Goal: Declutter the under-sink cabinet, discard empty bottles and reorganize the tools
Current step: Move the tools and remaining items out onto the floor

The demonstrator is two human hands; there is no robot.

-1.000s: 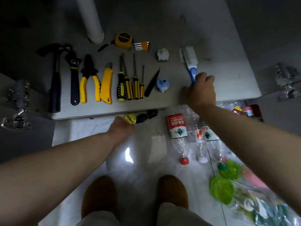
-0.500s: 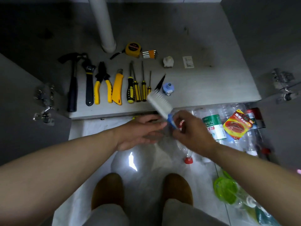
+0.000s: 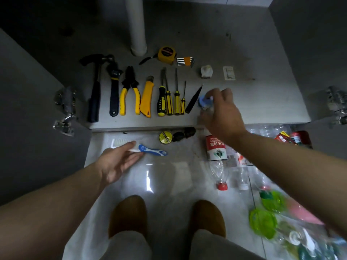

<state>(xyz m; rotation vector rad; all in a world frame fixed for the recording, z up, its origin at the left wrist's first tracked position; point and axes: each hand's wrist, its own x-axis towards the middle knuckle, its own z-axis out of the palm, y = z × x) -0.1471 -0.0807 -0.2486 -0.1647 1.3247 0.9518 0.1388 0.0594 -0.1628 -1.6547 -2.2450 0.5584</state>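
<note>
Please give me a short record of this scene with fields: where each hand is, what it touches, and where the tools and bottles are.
left hand: open, on the floor, fingers resting on the brush
right hand: over the cabinet floor, closing on a small blue object; grip not clear
tools: hammer, pliers, screwdrivers in a row in the cabinet
bottles: lying on the floor, right of the feet
</note>
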